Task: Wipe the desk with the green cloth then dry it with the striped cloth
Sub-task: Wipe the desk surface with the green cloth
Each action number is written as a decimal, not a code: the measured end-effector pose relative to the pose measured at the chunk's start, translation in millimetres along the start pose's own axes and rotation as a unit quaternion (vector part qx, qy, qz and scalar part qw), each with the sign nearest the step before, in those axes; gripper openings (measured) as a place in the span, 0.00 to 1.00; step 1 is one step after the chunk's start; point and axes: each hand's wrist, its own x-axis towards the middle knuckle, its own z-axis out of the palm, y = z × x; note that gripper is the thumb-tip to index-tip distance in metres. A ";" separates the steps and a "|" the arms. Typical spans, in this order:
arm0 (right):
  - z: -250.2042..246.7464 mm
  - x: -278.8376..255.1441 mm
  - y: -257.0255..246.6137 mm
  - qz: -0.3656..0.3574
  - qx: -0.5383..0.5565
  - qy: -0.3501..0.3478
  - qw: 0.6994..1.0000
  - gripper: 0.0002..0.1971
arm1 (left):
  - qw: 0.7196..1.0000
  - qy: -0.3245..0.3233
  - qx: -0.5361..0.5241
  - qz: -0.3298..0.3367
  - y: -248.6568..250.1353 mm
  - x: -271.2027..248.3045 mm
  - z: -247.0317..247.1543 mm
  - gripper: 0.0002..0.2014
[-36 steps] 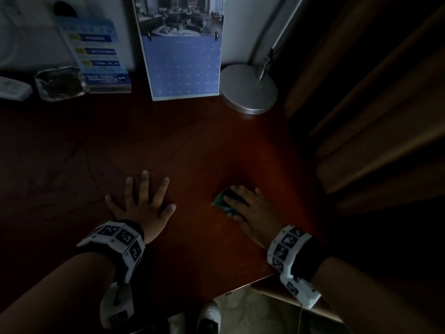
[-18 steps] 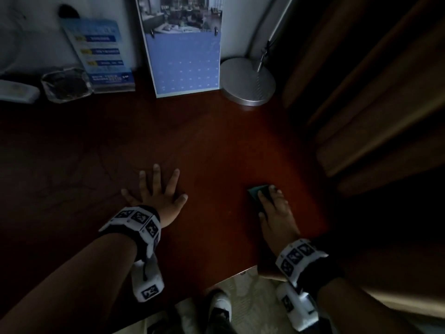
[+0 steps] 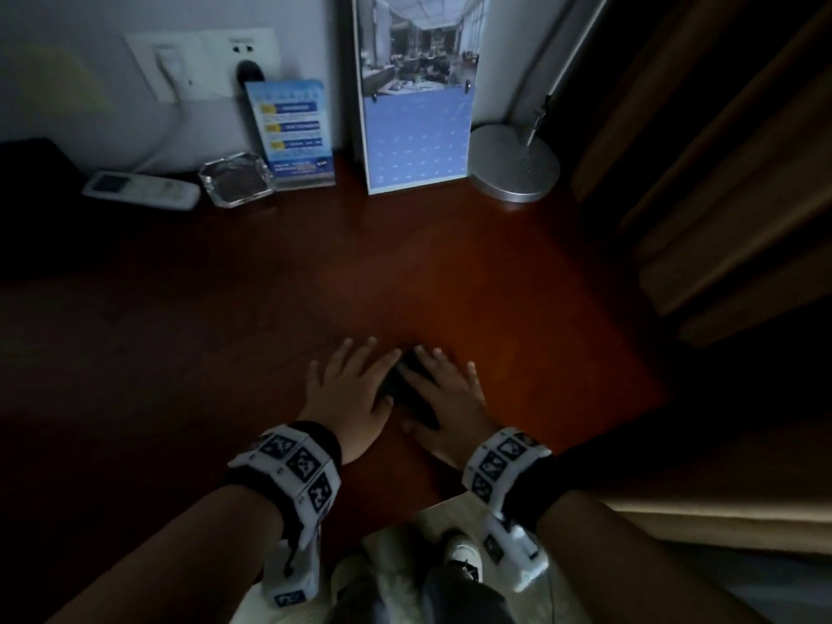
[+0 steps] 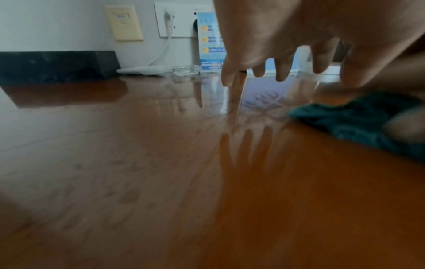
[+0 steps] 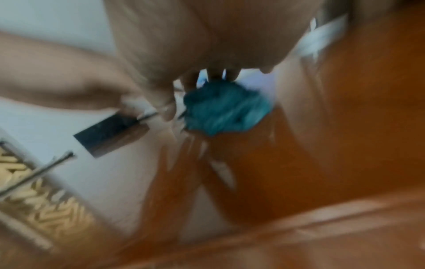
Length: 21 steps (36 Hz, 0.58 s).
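Observation:
The green cloth (image 3: 404,393) lies bunched on the red-brown desk (image 3: 495,286) near its front edge. My right hand (image 3: 445,389) presses down on it with straight fingers. The cloth shows teal under those fingers in the right wrist view (image 5: 223,111), which is blurred. My left hand (image 3: 355,380) is spread flat over the desk just left of the cloth, almost touching the right hand, and holds nothing. In the left wrist view its fingers (image 4: 282,71) point at the desk, with the cloth (image 4: 356,123) to their right. No striped cloth is in view.
Along the back wall stand a white remote (image 3: 142,189), a glass ashtray (image 3: 236,177), a blue leaflet stand (image 3: 297,132), a calendar (image 3: 418,128) and a round lamp base (image 3: 513,164). A brown curtain (image 3: 720,173) hangs at the right. A black block (image 4: 57,65) sits far left.
My right hand has slid the green cloth leftward from the desk's right side to beside my left hand. The left hand has shifted a little to the right.

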 end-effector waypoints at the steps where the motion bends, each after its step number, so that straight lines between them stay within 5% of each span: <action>1: -3.2 -5.9 2.2 0.018 0.008 0.014 1.000 0.34 | 1.000 -0.004 0.008 0.003 -2.7 -2.7 3.1 0.28; 5: -7.2 -30.2 10.8 0.144 0.058 0.092 0.984 0.32 | 1.000 -0.014 -0.010 0.014 -0.5 -4.7 14.0 0.27; 9: -2.7 -39.1 10.7 0.212 0.101 0.074 0.969 0.31 | 0.999 -0.017 -0.035 0.028 20.2 1.1 24.1 0.28; 15: 4.1 -25.9 -2.1 0.237 0.196 0.039 0.951 0.25 | 0.998 -0.042 -0.036 0.024 35.3 7.8 34.0 0.25; 21: 3.2 -14.4 -22.5 0.178 0.170 -0.006 0.969 0.23 | 0.998 -0.024 -0.054 -0.003 17.0 -5.3 26.4 0.27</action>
